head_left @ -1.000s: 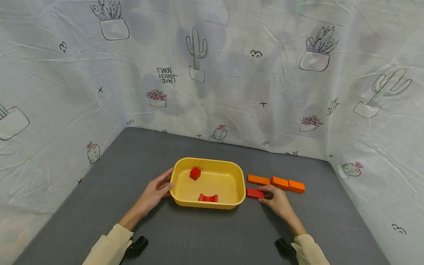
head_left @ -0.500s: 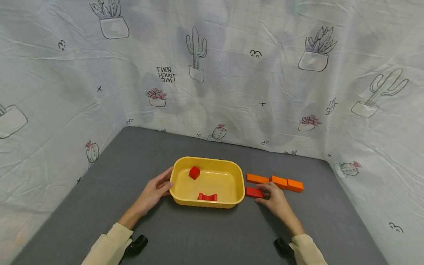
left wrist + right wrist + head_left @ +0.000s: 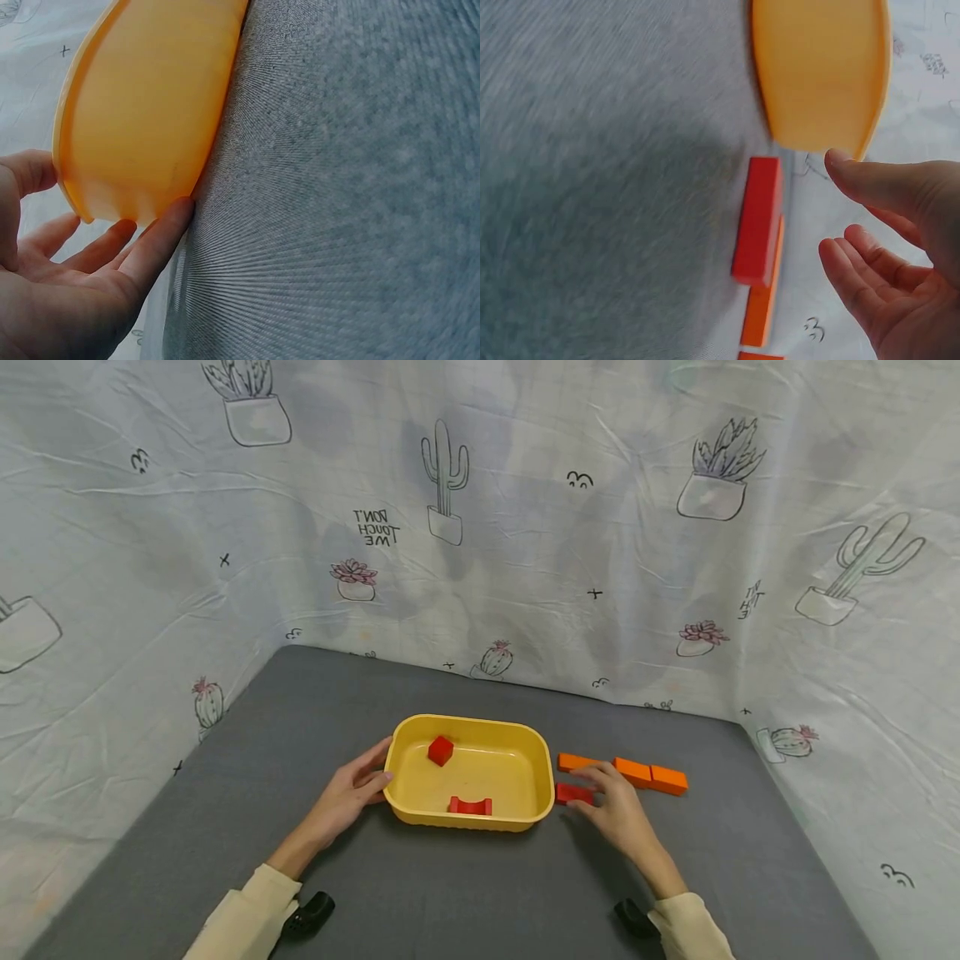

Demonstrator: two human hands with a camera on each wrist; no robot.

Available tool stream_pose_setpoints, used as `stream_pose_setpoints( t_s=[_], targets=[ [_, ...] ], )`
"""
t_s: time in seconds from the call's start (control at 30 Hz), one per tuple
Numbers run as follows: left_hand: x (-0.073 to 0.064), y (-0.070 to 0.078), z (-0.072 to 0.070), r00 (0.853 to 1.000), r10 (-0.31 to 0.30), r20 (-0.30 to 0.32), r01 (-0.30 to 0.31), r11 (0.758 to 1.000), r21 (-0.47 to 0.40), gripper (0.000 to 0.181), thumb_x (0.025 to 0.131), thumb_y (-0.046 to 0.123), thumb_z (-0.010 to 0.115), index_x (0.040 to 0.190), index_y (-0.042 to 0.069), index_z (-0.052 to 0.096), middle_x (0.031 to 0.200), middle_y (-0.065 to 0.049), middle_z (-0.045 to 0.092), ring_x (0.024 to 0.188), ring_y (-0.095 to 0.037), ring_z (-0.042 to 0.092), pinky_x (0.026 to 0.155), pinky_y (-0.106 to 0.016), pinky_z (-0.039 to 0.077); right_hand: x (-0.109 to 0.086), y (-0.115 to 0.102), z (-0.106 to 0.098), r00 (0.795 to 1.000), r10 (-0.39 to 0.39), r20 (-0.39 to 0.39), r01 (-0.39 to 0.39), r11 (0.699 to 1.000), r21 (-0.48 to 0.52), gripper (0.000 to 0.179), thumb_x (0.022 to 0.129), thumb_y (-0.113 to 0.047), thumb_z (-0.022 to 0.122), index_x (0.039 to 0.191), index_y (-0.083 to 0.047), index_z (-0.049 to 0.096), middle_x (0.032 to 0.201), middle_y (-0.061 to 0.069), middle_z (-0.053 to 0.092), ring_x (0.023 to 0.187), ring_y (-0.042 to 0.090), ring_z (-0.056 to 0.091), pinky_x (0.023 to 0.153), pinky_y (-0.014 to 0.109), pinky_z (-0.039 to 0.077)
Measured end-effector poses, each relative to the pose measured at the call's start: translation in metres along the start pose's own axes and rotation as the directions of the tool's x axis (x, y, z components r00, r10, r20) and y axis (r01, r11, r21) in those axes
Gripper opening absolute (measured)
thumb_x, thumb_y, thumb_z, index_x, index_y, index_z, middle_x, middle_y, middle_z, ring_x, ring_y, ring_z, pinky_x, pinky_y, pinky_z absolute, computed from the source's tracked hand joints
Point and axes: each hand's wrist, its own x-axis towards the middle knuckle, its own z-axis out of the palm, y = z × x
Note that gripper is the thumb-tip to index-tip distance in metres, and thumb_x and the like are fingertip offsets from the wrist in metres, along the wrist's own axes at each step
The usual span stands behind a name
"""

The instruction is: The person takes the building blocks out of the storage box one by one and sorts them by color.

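Here, my left hand (image 3: 350, 791), fingers loosely extended, touches the left end of the yellow tray (image 3: 498, 781); two red pieces (image 3: 441, 751) lie inside. Right of the tray, a red block (image 3: 572, 793) rests below my right hand (image 3: 617, 806), thumb and fingers parted, near three orange blocks (image 3: 632, 772).

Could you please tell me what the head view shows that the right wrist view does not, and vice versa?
Head view only: the left hand, plus a red cube and a red notched block inside the yellow rounded plastic tray. Right wrist view only: a clear gap between the right hand and the red rectangular block. Shared: that red rectangular block, the tray, the right hand and orange rectangular blocks.
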Motion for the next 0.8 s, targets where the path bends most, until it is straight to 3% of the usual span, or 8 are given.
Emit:
stream_pose_setpoints(
  t_s=[0.27,0.37,0.5,0.8],
  targets=[
    [0.001,0.002,-0.001,1.000,-0.007,-0.003,0.007,1.000,0.014,0.060,0.101,0.013,0.055,0.156,0.014,0.029,0.152,-0.021,0.038,0.126,-0.038,0.051,0.088,-0.031,0.055,0.002,-0.018,-0.004,0.990,-0.111,-0.092,0.119,0.989,0.091,0.045,0.073,-0.001,0.084,0.115,-0.002,0.068,0.112,0.013,0.063,0.092,0.031,0.067,0.075,0.042,0.058],
    [0.001,0.002,-0.001,1.000,-0.007,-0.004,0.007,1.000,0.016,0.060,0.101,0.012,0.054,0.156,0.014,0.029,0.151,-0.021,0.038,0.126,-0.038,0.051,0.087,-0.031,0.055,0.006,-0.025,-0.005,0.982,-0.145,-0.122,0.160,0.980,0.122,0.047,0.072,0.000,0.084,0.115,-0.003,0.068,0.110,0.010,0.064,0.096,0.028,0.066,0.077,0.040,0.058],
    [0.001,0.002,-0.001,1.000,-0.003,-0.008,0.003,1.000,0.018,0.060,0.101,0.013,0.055,0.155,0.014,0.030,0.151,-0.021,0.038,0.126,-0.038,0.051,0.087,-0.030,0.055,0.010,-0.038,-0.002,0.981,-0.172,-0.089,0.186,0.966,0.180,0.052,0.071,0.003,0.084,0.119,-0.003,0.066,0.112,0.011,0.063,0.097,0.027,0.065,0.078,0.043,0.058],
    [0.001,-0.003,0.000,1.000,0.011,-0.001,-0.011,1.000,0.007,0.060,0.101,0.012,0.055,0.155,0.014,0.030,0.151,-0.022,0.038,0.125,-0.039,0.052,0.087,-0.030,0.055,0.017,-0.060,0.014,0.967,-0.256,-0.007,0.252,0.944,0.212,0.052,0.071,0.005,0.084,0.119,-0.002,0.067,0.112,0.015,0.062,0.093,0.033,0.067,0.078,0.038,0.058]
  ],
)
